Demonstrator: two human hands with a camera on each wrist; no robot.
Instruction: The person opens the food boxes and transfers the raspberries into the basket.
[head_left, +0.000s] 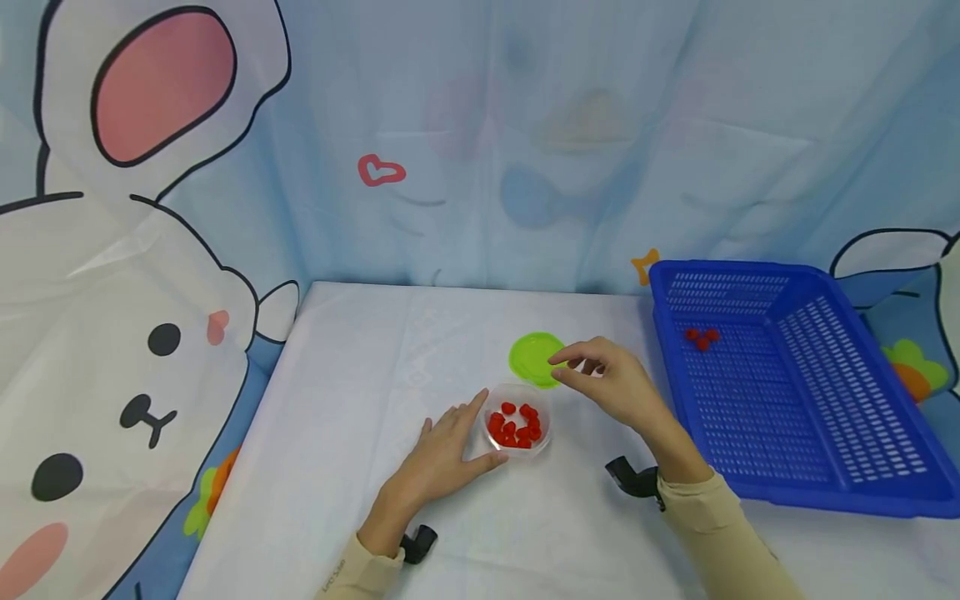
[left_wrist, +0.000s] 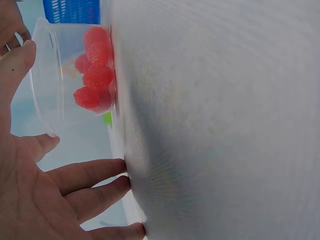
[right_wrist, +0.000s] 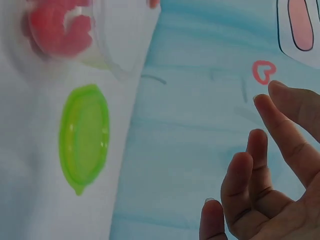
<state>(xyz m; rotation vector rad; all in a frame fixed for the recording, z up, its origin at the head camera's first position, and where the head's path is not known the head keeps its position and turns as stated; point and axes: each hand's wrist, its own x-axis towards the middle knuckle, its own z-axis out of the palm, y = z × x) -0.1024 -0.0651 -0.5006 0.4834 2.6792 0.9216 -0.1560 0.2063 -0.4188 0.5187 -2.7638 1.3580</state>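
Observation:
A clear round plastic tub (head_left: 516, 390) stands upright on the white table with several red raspberries (head_left: 523, 434) inside. My left hand (head_left: 442, 467) is spread beside it, the index finger and thumb reaching to two sides of the rim. In the left wrist view the index fingertip touches the tub's rim, while the other fingertips rest on the cloth. My right hand (head_left: 617, 385) hovers over the right edge of a green lid (head_left: 531, 360). Its fingers are loosely bent, with a gap between thumb and index finger and nothing held. The lid (right_wrist: 85, 137) lies flat behind the tub.
A blue plastic basket (head_left: 765, 450) sits on the right with a few raspberries (head_left: 702, 340) near its far left corner. Behind the table hangs a light blue curtain (head_left: 480, 208) with cartoon prints. Black wrist-camera mounts (head_left: 633, 479) stick out from the forearms.

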